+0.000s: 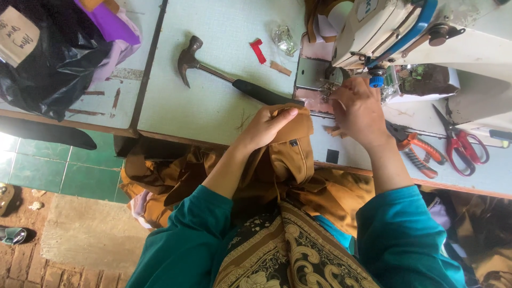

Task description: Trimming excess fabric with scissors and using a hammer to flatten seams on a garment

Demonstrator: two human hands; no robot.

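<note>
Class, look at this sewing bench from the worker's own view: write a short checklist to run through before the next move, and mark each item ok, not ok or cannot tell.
1. Left hand grips the brown fabric at the table edge: ok.
2. Right hand is at the needle area of the sewing machine: ok.
3. Fingers out from under the needle: cannot tell, the hand hides it.
4. Fabric flat under the presser foot: cannot tell.
5. Hammer lies apart from the fabric: not ok, its handle tip touches the fold.
6. Red scissors and pliers lie off the fabric: ok.
</note>
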